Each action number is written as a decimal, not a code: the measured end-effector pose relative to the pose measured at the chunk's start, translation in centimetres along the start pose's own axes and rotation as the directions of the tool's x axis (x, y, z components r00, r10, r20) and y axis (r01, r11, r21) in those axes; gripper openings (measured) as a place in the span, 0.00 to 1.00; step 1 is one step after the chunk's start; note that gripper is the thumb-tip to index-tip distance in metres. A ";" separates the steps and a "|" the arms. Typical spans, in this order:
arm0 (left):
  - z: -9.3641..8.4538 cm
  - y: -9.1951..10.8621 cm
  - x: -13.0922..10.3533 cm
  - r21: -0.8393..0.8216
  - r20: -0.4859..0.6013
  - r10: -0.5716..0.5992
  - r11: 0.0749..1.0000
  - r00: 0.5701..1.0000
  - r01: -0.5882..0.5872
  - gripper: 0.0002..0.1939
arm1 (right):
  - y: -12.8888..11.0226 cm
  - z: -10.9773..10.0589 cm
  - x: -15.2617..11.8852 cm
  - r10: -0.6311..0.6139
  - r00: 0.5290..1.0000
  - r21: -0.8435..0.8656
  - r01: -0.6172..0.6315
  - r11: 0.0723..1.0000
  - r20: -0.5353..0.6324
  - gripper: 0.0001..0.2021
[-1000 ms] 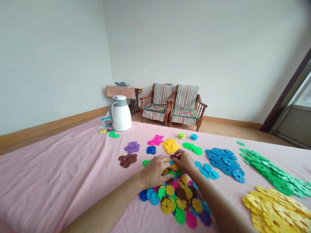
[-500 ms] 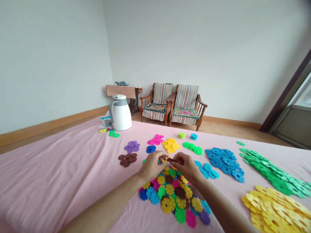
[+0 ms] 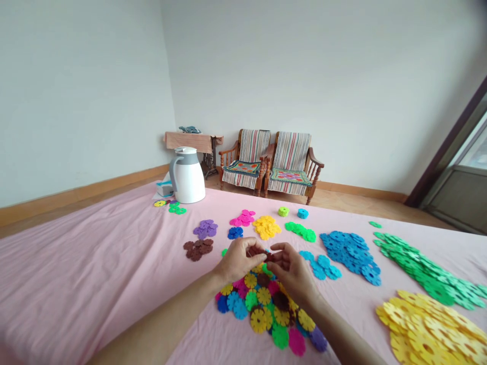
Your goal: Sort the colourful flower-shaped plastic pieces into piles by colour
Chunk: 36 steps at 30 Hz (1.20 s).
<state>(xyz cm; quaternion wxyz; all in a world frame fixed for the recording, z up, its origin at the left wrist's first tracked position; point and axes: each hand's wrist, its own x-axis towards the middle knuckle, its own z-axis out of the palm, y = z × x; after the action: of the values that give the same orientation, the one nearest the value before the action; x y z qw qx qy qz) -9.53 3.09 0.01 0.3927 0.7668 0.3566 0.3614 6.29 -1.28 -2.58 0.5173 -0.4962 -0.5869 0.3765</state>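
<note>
Above the far end of a mixed heap of notched plastic discs [image 3: 264, 295], my left hand [image 3: 240, 259] pinches a dark brown disc [image 3: 268, 256] between thumb and fingers. My right hand [image 3: 291, 268] meets it from the other side, its fingers curled at the same piece, which they partly hide. Brown discs [image 3: 198, 249] and purple discs [image 3: 205, 228] lie left of my hands. Just beyond are dark blue discs [image 3: 235, 232], pink discs [image 3: 242, 218] and yellow discs [image 3: 267, 227].
Light blue discs [image 3: 323, 267], a blue pile [image 3: 350, 256], a long green pile [image 3: 422, 268] and a large yellow pile [image 3: 433, 329] lie to the right. A white jug [image 3: 189, 177] stands at the back left of the pink cloth [image 3: 114, 268]. Two armchairs [image 3: 291, 162] stand beyond.
My right hand's fingers have lifted and spread slightly around the brown disc. My left hand stays nearly in place, and the view has shifted a little.
</note>
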 end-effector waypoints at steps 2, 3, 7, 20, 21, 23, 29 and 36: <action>-1.4 -0.1 0.5 0.089 -0.038 0.004 0.996 0.999 -0.001 0.06 | 0.2 -0.8 0.3 -0.025 0.998 -0.097 0.020 0.995 -0.053 0.13; -2.4 -0.3 0.7 0.136 -0.060 -0.001 0.991 0.998 0.009 0.05 | 0.4 -1.3 0.5 -0.035 0.994 -0.148 0.020 0.989 -0.100 0.12; -7.5 -1.5 1.1 0.181 0.029 -0.142 0.974 0.989 0.135 0.06 | 1.8 -3.4 1.4 -0.034 0.965 -0.268 -0.038 0.963 -0.259 0.11; -14.3 -2.7 -0.5 0.452 0.046 -0.329 0.849 0.943 0.274 0.12 | 3.5 -4.0 1.8 -0.037 0.961 -0.438 -0.091 0.894 -0.275 0.11; -13.6 -2.3 -0.3 0.449 0.041 -0.286 0.861 0.957 0.237 0.11 | 3.5 -4.0 1.9 -0.033 0.959 -0.436 -0.096 0.895 -0.280 0.11; -11.6 -1.4 0.0 0.410 0.122 -0.198 0.902 0.973 0.132 0.10 | 3.6 -4.0 1.9 -0.025 0.957 -0.425 -0.105 0.899 -0.289 0.11; -3.6 1.4 -0.8 0.333 0.447 0.136 0.892 0.884 -0.305 0.10 | 3.4 -3.9 1.6 -0.040 0.959 -0.429 -0.088 0.899 -0.281 0.10; -0.9 1.2 -1.7 0.481 0.431 0.193 0.777 0.881 -0.406 0.11 | 3.4 -3.8 1.6 -0.074 0.958 -0.454 -0.064 0.889 -0.279 0.10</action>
<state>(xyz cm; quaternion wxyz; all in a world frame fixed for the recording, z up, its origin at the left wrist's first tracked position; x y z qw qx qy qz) -10.78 1.47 0.94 0.1458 0.9473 0.2397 0.1544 10.68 0.81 -4.75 0.4665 -0.6521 -0.5786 0.1497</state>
